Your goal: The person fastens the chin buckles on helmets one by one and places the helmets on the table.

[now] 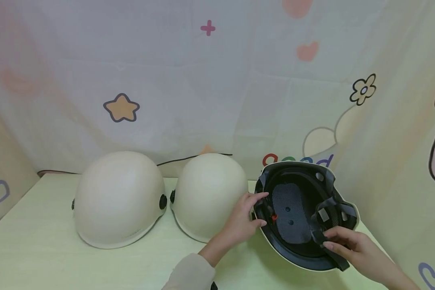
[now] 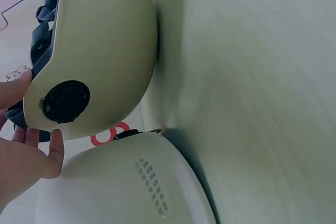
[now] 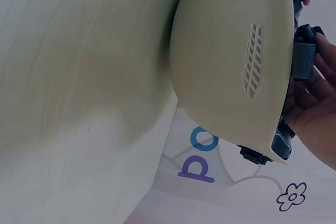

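Observation:
A cream helmet (image 1: 293, 259) lies upside down at the right of the table, its black inside facing up. Grey padding (image 1: 291, 201) and a small red piece (image 1: 274, 217) show within it. My left hand (image 1: 244, 215) grips the helmet's left rim, thumb and fingers spread at its edge. The left wrist view has those fingers beside a black round disc (image 2: 66, 102) on the shell. At the helmet's right side, my right hand (image 1: 362, 251) pinches a black chin strap (image 1: 336, 255) between thumb and fingers. In the right wrist view, the strap (image 3: 303, 61) hangs over the rim near a vent grille (image 3: 252, 60).
Two more cream helmets stand dome up, one on the left (image 1: 119, 201) and one in the middle (image 1: 210, 193), close to my left forearm. A patterned curtain (image 1: 188, 80) hangs behind the pale table (image 1: 40, 241). A thin black cable (image 1: 181, 160) runs along the back.

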The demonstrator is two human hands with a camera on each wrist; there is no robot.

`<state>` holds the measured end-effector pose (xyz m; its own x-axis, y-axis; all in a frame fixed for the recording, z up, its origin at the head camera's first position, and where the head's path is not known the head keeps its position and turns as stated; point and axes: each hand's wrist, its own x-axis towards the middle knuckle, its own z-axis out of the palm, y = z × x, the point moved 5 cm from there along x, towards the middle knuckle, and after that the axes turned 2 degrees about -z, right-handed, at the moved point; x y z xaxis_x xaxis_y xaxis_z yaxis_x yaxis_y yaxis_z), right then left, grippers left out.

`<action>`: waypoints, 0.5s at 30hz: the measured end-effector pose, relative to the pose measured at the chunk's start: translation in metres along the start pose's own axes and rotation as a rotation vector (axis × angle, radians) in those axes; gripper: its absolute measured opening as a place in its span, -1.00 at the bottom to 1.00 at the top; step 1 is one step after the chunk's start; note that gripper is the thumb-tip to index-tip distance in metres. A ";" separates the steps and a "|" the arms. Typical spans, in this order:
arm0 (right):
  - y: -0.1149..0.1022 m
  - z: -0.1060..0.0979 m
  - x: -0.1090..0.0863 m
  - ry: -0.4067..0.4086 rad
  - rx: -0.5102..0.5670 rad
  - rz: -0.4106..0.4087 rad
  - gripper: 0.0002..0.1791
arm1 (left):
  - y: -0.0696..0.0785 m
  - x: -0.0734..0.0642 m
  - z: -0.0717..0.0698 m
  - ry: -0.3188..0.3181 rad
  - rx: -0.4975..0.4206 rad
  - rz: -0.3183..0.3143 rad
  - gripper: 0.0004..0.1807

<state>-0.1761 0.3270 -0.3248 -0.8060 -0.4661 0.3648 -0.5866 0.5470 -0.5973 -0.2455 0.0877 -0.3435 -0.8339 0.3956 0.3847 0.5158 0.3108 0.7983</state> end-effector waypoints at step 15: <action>0.006 0.000 -0.001 -0.026 -0.009 0.036 -0.77 | -0.001 0.011 -0.012 -0.025 0.010 -0.037 -0.45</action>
<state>-0.1789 0.3306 -0.3287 -0.8246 -0.4640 0.3238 -0.5577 0.5701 -0.6033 -0.2579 0.0812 -0.3341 -0.8475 0.4051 0.3431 0.4865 0.3341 0.8073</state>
